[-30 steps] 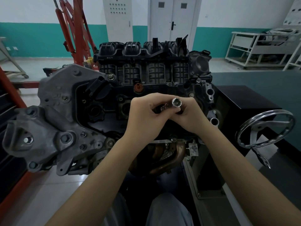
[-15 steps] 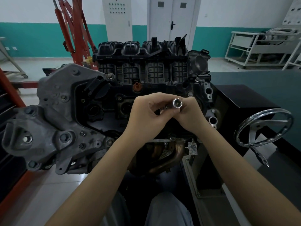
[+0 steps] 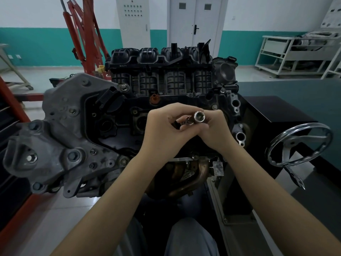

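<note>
At the centre of the frame, in front of a stripped engine (image 3: 73,126) on its stand, a person's left hand (image 3: 162,132) pinches the thin shaft (image 3: 187,122) of a hand tool while the right hand (image 3: 216,134) curls round the chrome socket (image 3: 199,116) at its tip, whose open mouth faces the camera; both hands are closed on the tool and pressed together, clear of any bolt; the step looks to be seating the socket on the shaft, best done by keeping the two in one line, pushing straight until it sits home, then tugging lightly before going to a bolt; a chrome handwheel (image 3: 287,145) stands at the right, a red hoist (image 3: 86,24) at the upper left; a pale code (image 3: 123,65) marks the black manifold (image 3: 160,58), too small to read surely; no brand shows.
</note>
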The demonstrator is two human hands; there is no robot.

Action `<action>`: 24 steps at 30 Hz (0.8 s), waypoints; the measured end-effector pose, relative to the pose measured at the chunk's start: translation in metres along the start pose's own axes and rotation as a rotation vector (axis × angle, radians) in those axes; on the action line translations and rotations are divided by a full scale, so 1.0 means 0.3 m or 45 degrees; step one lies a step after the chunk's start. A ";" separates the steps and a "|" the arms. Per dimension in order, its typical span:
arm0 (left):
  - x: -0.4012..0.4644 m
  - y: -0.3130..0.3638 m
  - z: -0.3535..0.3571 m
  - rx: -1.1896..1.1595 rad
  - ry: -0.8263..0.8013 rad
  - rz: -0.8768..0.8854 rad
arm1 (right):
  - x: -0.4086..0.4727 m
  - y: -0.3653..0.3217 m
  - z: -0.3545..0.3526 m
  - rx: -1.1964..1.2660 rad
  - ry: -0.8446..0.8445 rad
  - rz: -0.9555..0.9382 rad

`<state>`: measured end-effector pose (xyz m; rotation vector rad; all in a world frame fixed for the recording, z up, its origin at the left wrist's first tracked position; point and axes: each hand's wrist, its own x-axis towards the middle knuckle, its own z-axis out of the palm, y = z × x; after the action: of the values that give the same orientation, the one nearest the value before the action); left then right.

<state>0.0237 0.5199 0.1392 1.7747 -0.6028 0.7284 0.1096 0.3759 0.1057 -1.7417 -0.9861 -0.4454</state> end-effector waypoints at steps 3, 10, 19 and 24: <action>-0.004 -0.001 0.006 0.041 0.096 0.017 | 0.001 -0.004 0.001 0.022 -0.008 -0.018; -0.003 -0.012 -0.004 -0.134 -0.054 -0.054 | 0.000 -0.010 0.001 0.060 -0.033 0.008; -0.004 -0.018 0.001 -0.097 -0.051 -0.035 | -0.001 -0.024 0.004 0.055 -0.082 -0.005; -0.006 -0.011 0.003 -0.118 -0.089 -0.046 | 0.001 -0.007 0.004 0.032 -0.018 0.025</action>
<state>0.0248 0.5201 0.1355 1.7268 -0.6393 0.6063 0.1079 0.3774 0.1066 -1.7324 -0.9800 -0.4067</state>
